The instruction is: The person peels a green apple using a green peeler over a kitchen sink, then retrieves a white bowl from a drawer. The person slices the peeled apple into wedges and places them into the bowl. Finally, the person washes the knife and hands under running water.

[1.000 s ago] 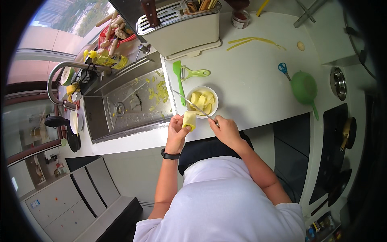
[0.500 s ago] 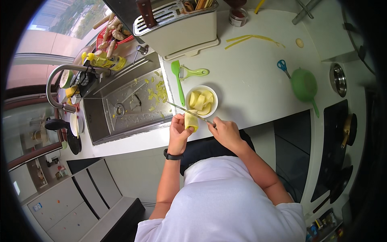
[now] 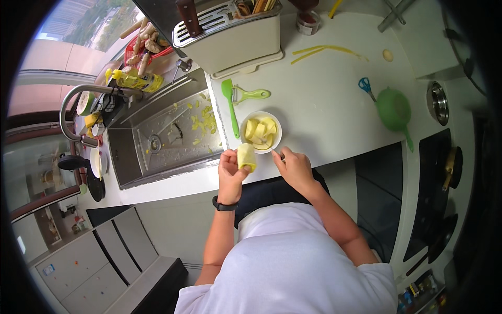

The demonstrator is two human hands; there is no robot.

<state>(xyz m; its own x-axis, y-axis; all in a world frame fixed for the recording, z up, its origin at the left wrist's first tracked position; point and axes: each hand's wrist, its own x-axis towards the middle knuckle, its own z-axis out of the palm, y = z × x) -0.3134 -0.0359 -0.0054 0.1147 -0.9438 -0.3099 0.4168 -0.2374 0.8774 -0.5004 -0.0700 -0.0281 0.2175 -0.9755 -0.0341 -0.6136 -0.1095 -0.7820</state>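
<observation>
My left hand [image 3: 231,171] is closed around a peeled, pale-yellow piece of produce [image 3: 246,157], held upright just in front of the bowl; I cannot tell its exact kind. My right hand [image 3: 294,170] grips a knife [image 3: 273,152] by its handle. The blade points toward the bowl's near rim and is hard to make out there. Cut pale-yellow chunks lie in the small white bowl [image 3: 278,125] on the counter. Left of it are a green spatula [image 3: 232,111] and a green peeler [image 3: 255,94].
Peelings lie in the steel sink [image 3: 125,152] at left, under a curved faucet [image 3: 64,112]. A cream knife block [image 3: 235,44] stands at the back. Blue-handled scissors [image 3: 365,84] and a green strainer [image 3: 393,110] rest at right, before the stove [image 3: 426,193].
The knife has come off the top of the produce and its blade has swung down toward the bowl. Another pale bit seems to lie among the chunks. My left hand has barely moved.
</observation>
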